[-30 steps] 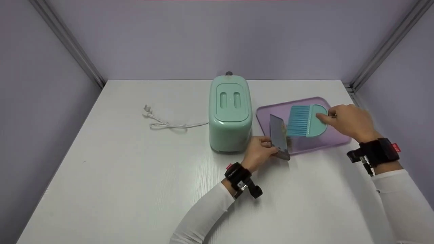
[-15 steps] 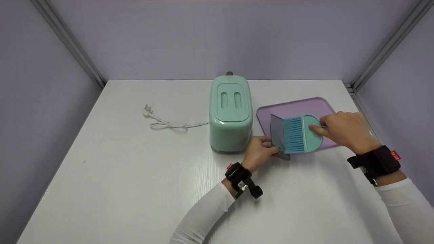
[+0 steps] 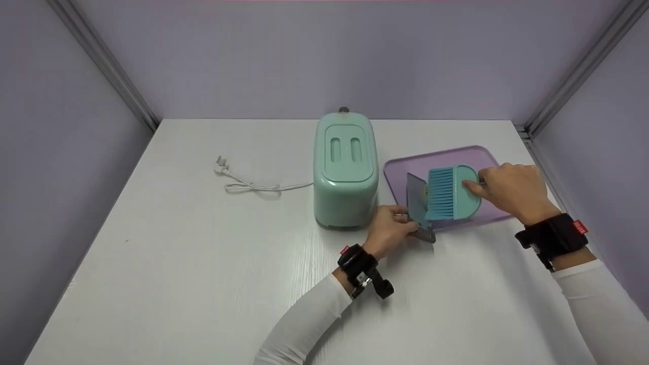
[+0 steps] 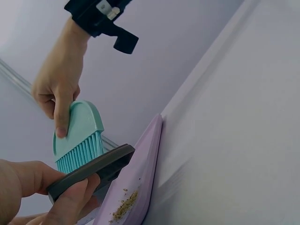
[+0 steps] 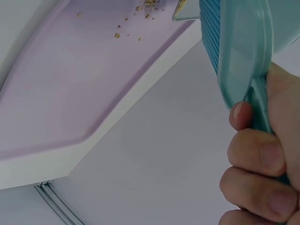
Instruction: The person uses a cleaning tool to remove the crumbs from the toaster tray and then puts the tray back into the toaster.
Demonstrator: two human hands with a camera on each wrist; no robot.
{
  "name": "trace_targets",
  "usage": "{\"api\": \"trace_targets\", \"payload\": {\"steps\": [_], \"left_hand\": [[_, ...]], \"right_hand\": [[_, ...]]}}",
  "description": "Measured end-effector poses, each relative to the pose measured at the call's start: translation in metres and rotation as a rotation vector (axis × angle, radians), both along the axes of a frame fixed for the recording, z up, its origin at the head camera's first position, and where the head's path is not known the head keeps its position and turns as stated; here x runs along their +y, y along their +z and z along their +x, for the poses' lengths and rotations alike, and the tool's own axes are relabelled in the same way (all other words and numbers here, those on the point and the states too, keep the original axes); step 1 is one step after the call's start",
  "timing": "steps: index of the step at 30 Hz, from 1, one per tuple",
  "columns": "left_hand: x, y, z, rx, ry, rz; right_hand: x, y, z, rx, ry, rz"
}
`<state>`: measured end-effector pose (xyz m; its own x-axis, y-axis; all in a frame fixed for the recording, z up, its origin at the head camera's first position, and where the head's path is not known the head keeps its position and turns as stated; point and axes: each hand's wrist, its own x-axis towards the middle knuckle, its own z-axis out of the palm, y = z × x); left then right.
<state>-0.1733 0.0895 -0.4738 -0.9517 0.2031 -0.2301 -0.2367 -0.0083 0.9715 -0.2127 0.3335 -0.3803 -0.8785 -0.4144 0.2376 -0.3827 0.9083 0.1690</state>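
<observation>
My left hand [image 3: 386,230] pinches the dark end of a grey toaster crumb tray [image 3: 417,198], which is tilted steeply over the near left side of a lilac tray [image 3: 405,167]. In my right hand [image 3: 514,190] is the handle of a turquoise cleaning brush [image 3: 466,195]. Its blue bristles [image 3: 440,192] face the crumb tray's inner side; whether they touch it I cannot tell. Below, yellowish-brown crumbs [image 4: 124,206] lie in a small heap on the lilac tray. The right wrist view shows scattered crumbs [image 5: 117,35] there and more on a corner of the crumb tray.
A mint-green toaster [image 3: 346,172] stands just left of the lilac tray, close to my left hand. Its white cord [image 3: 258,188], bundled, runs left to a plug [image 3: 220,165]. Lilac-grey walls [image 3: 324,61] enclose the white table [image 3: 192,263] at the back and sides.
The brush came down toward me and left against the crumb tray, then rose back slightly. My left hand and the crumb tray have barely shifted.
</observation>
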Motion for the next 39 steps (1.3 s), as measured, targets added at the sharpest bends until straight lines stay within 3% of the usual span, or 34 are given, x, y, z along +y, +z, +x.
{"api": "trace_targets", "payload": {"steps": [6,11,16,22,31,39], "left_hand": [[0.001,0.001,0.0,0.008,-0.009,0.008],[0.003,0.001,0.001,0.001,-0.015,0.005],[0.003,0.0,0.0,-0.008,-0.017,0.017],[0.003,-0.002,0.0,0.033,-0.01,0.064],[0.003,-0.001,0.0,0.013,0.004,0.067],[0.002,0.0,0.0,0.031,-0.013,-0.013]], "right_hand": [[0.005,-0.004,-0.008,0.068,0.0,-0.008],[0.01,-0.008,-0.013,0.083,-0.054,-0.04],[0.018,-0.012,-0.021,0.008,-0.156,-0.09],[0.024,-0.011,-0.025,-0.137,-0.257,-0.215],[0.009,-0.012,-0.026,-0.249,-0.258,-0.358],[-0.005,-0.026,-0.028,-0.281,-0.3,-0.408]]}}
